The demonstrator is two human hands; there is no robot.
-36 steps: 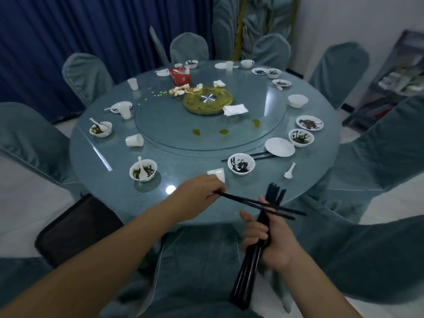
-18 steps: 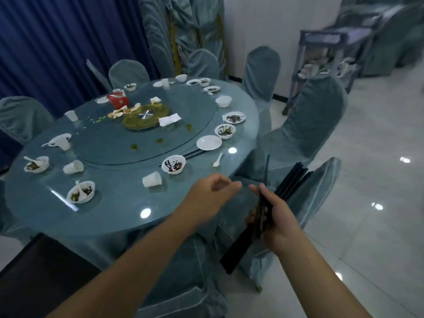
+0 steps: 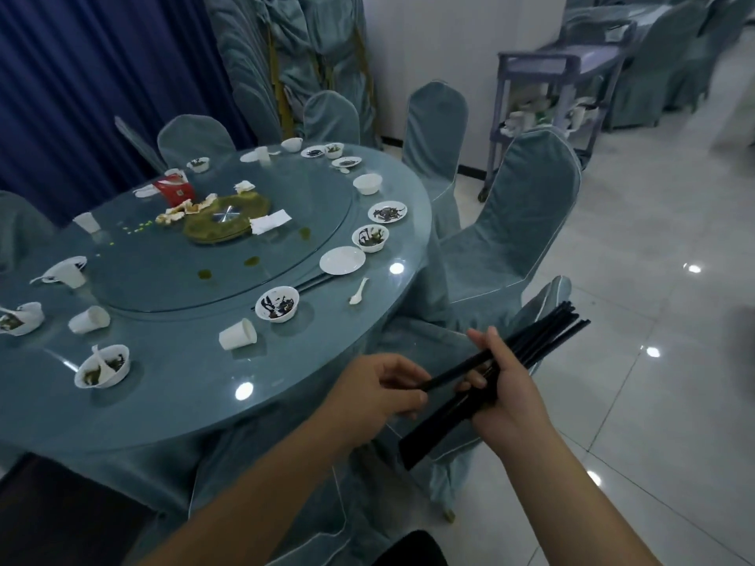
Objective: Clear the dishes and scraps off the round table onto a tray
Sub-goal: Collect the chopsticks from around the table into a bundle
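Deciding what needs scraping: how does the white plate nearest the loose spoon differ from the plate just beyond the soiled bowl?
The near plate is bare and clean; the far plate carries dark scraps. Black chopsticks poke out from under the near plate; none lie by the far plate. Both are white, round and flat on the table.

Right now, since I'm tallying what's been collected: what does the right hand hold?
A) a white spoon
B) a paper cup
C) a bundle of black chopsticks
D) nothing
C: the right hand has its fingers curled round a bundle of black chopsticks, whose ends stick out above and below the fist.
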